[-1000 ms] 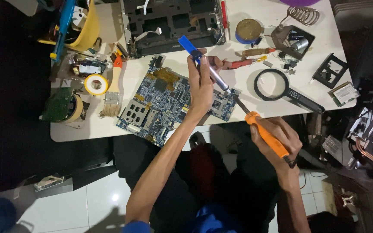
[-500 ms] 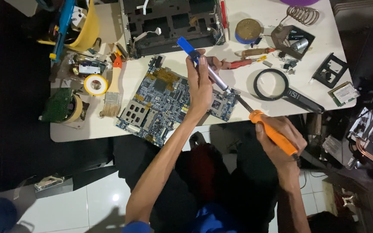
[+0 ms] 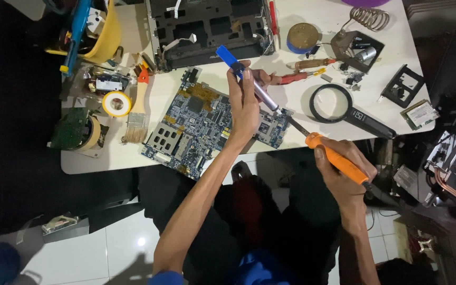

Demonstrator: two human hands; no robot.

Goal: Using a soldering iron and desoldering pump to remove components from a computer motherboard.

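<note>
The left hand (image 3: 245,108) is closed around a desoldering pump (image 3: 249,79) with a blue plunger end, its metal tip angled down at the right edge of the blue circuit board (image 3: 201,124). The right hand (image 3: 344,169) grips the orange handle of a soldering iron (image 3: 325,150), whose dark tip meets the same edge of the board, just beside the pump's tip. The board lies flat at the near edge of the white table (image 3: 133,153). A black magnifying glass (image 3: 338,108) sits just right of the two tips. A paintbrush (image 3: 137,108) and a yellow tape roll (image 3: 116,103) lie left of the board, and a dismantled laptop chassis (image 3: 209,26) lies behind it.
</note>
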